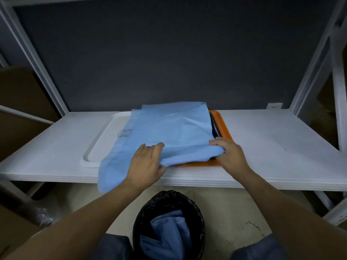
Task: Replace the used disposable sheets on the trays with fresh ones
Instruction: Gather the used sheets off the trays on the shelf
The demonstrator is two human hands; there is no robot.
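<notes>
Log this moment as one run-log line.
blue sheet: draped over orange tray and white tray | left hand: grips sheet | right hand: grips sheet | bin: crumpled sheets inside

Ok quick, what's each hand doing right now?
Left hand: grips the blue sheet at its near edge.
Right hand: pinches the same sheet's bunched edge.

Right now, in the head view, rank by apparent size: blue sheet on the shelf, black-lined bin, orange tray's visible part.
1. blue sheet
2. black-lined bin, though nearness to the camera inflates it
3. orange tray, mostly covered
</notes>
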